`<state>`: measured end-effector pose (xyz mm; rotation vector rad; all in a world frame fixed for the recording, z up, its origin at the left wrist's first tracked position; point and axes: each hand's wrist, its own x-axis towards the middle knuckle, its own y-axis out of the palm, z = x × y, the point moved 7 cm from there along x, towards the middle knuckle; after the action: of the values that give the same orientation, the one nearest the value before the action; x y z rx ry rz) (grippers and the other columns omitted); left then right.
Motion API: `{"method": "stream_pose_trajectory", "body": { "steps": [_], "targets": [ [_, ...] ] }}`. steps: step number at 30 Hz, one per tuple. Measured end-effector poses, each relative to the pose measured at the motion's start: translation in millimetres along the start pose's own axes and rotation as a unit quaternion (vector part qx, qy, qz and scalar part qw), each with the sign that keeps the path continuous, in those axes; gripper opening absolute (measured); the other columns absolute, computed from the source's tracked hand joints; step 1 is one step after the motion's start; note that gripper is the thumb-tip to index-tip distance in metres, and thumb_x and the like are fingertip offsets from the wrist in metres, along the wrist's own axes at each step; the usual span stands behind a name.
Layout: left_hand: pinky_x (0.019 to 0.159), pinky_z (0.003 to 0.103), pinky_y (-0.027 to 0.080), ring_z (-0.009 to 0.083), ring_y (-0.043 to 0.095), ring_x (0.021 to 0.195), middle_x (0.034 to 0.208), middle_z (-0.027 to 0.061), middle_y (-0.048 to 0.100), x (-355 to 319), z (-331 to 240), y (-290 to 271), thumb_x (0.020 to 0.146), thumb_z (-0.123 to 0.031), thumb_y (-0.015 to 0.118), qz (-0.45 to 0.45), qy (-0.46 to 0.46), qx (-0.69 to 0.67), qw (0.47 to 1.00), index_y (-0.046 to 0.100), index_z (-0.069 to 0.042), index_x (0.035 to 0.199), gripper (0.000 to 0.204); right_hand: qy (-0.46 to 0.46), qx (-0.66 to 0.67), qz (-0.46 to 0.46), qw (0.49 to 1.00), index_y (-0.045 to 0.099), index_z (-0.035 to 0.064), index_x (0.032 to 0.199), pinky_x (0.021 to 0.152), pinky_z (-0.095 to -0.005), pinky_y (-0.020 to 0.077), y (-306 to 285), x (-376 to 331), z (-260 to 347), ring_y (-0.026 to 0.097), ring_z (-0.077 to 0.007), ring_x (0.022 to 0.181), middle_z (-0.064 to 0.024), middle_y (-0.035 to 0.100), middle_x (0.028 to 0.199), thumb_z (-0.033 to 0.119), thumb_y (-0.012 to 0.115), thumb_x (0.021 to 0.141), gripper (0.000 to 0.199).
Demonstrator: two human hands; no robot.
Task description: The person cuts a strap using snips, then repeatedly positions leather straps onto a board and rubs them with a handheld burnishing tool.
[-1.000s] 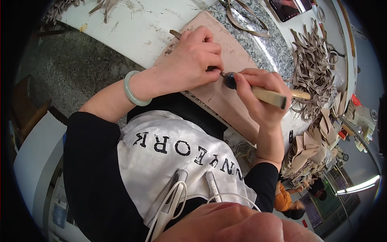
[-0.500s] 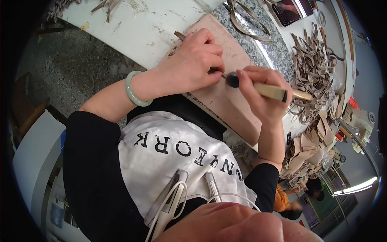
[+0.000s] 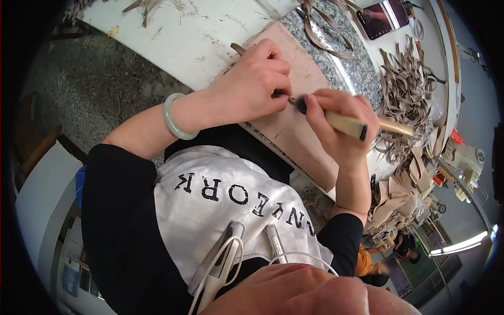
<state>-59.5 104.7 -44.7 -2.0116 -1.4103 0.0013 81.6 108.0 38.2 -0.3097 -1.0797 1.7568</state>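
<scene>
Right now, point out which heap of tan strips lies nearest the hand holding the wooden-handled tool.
The big tangled heap just beyond the right hand; the looped strips lie farther up the stone slab.

Both hands are meeting fingertip to fingertip, the left hand (image 3: 247,89) curling knuckles-up and the right hand (image 3: 341,123) closing in a fist, wrist bent.

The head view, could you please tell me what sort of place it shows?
Probably a leather or shoe-part workshop: a white workbench holds a tan leather-like board, heaps of beige cut strips lie beside it, and the right hand works with a wooden-handled tool.
</scene>
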Motion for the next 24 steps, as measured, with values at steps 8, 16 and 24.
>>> {"method": "stream_pose_trajectory", "body": {
  "steps": [8,16,24],
  "targets": [
    [0.090,0.036,0.048,0.0269,0.052,0.101,0.085,0.0017,0.061,-3.1,2.3,-3.1,0.074,-0.007,0.077,-0.002,0.004,-0.005,1.000,0.072,-0.004,0.082,0.009,-0.011,-0.003,-0.004,1.000,0.070,0.0095,0.079,0.059,-0.0279,0.0422,1.4,4.1,8.2,0.063,-0.0133,0.059,-0.0019,0.076,0.079,0.004,0.085,0.077,0.016],
    [0.089,0.035,0.049,0.0260,0.052,0.101,0.087,0.0010,0.062,-6.4,-0.9,-8.3,0.073,-0.005,0.078,-0.020,0.035,0.006,0.999,0.073,-0.005,0.083,0.011,-0.011,0.010,-0.025,1.000,0.069,0.0113,0.076,0.057,-0.0283,0.0391,-1.1,1.1,2.7,0.064,-0.0136,0.056,0.0003,0.074,0.075,0.006,0.086,0.076,0.018],
    [0.089,0.035,0.048,0.0254,0.052,0.101,0.088,-0.0003,0.062,-7.6,-1.8,-10.4,0.072,-0.004,0.079,-0.024,0.039,0.021,0.999,0.074,-0.006,0.084,0.013,-0.013,0.010,-0.048,0.999,0.069,0.0103,0.076,0.057,-0.0278,0.0394,-0.2,-3.5,2.3,0.065,-0.0137,0.057,-0.0005,0.076,0.078,0.005,0.086,0.075,0.018]
  ]
}}
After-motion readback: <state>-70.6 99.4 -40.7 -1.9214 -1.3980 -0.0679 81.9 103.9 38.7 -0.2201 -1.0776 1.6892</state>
